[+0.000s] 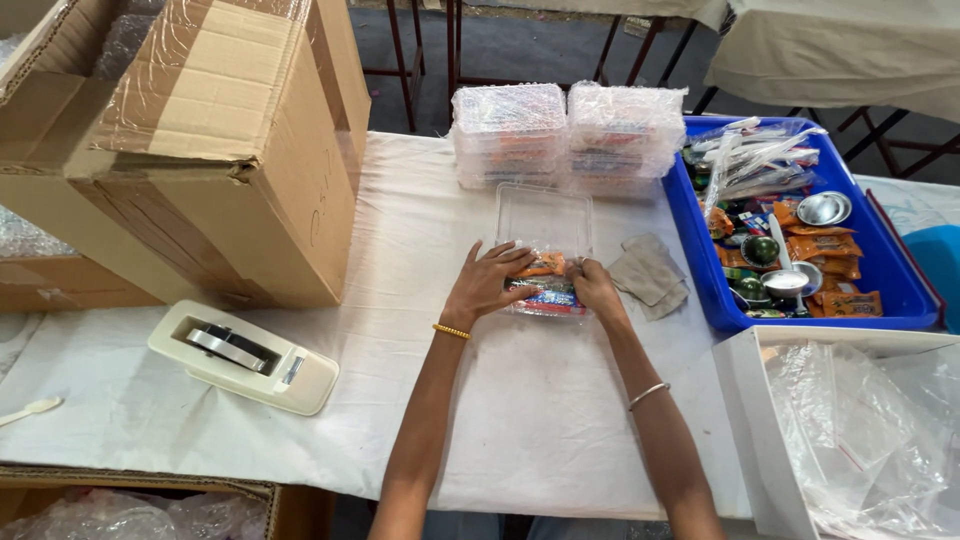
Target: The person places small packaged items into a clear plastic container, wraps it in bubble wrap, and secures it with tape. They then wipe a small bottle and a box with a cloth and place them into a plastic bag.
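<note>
This looks like a small packing workshop; a cloth-covered table [400, 260] carries the signs of assembly work; large cardboard boxes [210, 140] stand at ten o'clock; stacks of clear plastic containers [565, 135] sit at twelve o'clock; a blue tray [905, 290] of sachets, small metal bowls and wrapped cutlery lies at two o'clock; a tape dispenser [245, 355] rests at eight o'clock; a white box of plastic bags [850, 430] waits at four o'clock.

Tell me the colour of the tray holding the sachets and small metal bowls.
Bright blue; the tray shows best in the head view, at the right.
</note>
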